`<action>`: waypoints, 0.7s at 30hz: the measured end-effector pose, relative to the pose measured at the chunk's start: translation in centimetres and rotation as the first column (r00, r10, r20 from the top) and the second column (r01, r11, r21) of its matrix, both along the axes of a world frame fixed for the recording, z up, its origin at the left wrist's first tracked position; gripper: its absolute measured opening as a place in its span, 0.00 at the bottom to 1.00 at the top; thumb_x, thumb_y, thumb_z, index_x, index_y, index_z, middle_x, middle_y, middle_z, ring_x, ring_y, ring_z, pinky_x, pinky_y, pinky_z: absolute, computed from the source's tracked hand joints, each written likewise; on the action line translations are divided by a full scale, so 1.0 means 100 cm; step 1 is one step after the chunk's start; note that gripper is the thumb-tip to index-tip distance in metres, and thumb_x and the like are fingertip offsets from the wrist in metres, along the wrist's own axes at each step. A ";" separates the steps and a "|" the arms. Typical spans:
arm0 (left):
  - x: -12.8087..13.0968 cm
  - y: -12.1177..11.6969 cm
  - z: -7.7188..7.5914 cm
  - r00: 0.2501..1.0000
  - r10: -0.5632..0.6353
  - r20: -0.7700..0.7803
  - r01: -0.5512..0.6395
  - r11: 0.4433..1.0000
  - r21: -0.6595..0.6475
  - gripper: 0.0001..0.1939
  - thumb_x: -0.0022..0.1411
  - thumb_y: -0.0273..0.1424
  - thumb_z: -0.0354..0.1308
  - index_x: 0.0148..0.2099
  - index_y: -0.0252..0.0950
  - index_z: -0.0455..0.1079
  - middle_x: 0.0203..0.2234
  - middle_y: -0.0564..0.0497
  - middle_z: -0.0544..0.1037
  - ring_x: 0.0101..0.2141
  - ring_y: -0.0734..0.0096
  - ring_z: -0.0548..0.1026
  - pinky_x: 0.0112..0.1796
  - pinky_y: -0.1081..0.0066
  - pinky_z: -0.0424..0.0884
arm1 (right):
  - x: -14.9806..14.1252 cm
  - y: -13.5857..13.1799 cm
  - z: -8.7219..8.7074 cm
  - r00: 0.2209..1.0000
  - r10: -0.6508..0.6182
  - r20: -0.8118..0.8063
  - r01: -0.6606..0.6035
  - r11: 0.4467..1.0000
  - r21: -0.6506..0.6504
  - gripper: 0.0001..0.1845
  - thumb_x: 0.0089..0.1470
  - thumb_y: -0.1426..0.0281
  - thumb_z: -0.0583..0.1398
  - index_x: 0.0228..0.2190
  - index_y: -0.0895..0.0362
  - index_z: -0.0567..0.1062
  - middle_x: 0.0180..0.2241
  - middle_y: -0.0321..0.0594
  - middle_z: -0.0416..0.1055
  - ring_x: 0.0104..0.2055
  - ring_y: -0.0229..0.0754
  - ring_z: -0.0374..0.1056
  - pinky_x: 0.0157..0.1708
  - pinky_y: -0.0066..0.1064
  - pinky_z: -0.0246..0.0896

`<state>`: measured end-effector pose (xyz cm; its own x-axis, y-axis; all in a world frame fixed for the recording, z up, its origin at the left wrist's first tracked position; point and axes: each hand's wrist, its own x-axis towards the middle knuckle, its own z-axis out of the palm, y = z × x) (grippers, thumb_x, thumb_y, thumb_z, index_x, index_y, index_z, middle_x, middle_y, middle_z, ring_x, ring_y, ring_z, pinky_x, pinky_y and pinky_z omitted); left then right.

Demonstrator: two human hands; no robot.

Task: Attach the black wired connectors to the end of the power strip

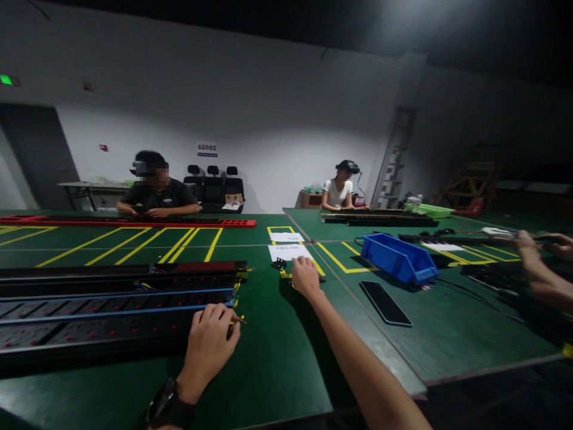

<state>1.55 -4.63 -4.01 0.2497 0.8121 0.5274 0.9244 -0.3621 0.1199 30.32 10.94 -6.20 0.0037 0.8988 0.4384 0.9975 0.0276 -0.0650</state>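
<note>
My left hand [210, 340] rests with curled fingers on the near end of a long black power strip [111, 325], right by its yellow and blue wires [236, 319]. My right hand [305, 276] reaches forward over the green table [277, 358], fingers bent down onto a small dark part beside a yellow tape line. A small black bracket [280, 263] lies just left of that hand, in front of white paper sheets [289, 252]. What the right fingers pinch is hidden.
A second long black strip [125, 275] lies behind the first. A blue bin [398, 258] and a black phone [385, 303] sit to the right. Another person's forearms [537, 269] enter from the right. Two people sit across the tables. A red strip [134, 222] lies far left.
</note>
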 end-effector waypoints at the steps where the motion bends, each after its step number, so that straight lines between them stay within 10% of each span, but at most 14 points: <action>1: 0.000 0.000 -0.001 1.000 0.001 0.002 -0.001 1.000 -0.003 0.09 0.63 0.32 0.54 0.37 0.40 0.77 0.38 0.47 0.80 0.43 0.58 0.72 0.44 0.59 0.63 | -0.010 0.008 -0.001 0.996 0.076 0.050 -0.074 0.997 -0.027 0.26 0.65 0.68 0.52 0.62 0.58 0.68 0.64 0.56 0.63 0.64 0.54 0.58 0.61 0.44 0.51; 4: 0.000 0.000 -0.002 1.000 0.006 -0.004 -0.006 1.000 -0.014 0.10 0.64 0.32 0.54 0.38 0.40 0.77 0.39 0.47 0.80 0.44 0.57 0.72 0.45 0.58 0.63 | -0.033 0.029 -0.008 0.979 0.183 0.085 -0.171 0.976 -0.133 0.32 0.67 0.60 0.51 0.66 0.63 0.61 0.70 0.58 0.50 0.71 0.57 0.46 0.66 0.49 0.41; 8: 0.000 0.000 -0.002 1.000 0.005 -0.013 -0.005 1.000 -0.022 0.09 0.65 0.32 0.54 0.39 0.40 0.76 0.39 0.47 0.79 0.45 0.57 0.72 0.45 0.57 0.63 | -0.048 0.034 -0.005 0.980 0.188 0.060 -0.173 0.966 -0.191 0.28 0.69 0.60 0.49 0.58 0.66 0.72 0.64 0.62 0.62 0.66 0.57 0.57 0.63 0.46 0.48; 16: 0.001 -0.003 -0.002 1.000 -0.004 -0.008 0.004 1.000 -0.027 0.09 0.66 0.31 0.53 0.39 0.40 0.75 0.39 0.47 0.79 0.45 0.57 0.71 0.45 0.57 0.63 | -0.048 -0.031 0.031 0.970 0.240 -0.044 -0.243 0.965 -0.095 0.18 0.69 0.63 0.51 0.45 0.57 0.77 0.43 0.52 0.78 0.47 0.51 0.72 0.46 0.37 0.60; 21: 0.002 -0.004 -0.002 1.000 -0.004 -0.018 0.004 1.000 -0.012 0.08 0.66 0.31 0.54 0.39 0.39 0.75 0.39 0.47 0.79 0.44 0.57 0.71 0.45 0.57 0.63 | -0.048 -0.064 0.019 0.862 0.388 -0.325 -0.447 0.885 -0.128 0.18 0.68 0.59 0.53 0.44 0.54 0.78 0.38 0.44 0.77 0.40 0.44 0.72 0.39 0.30 0.59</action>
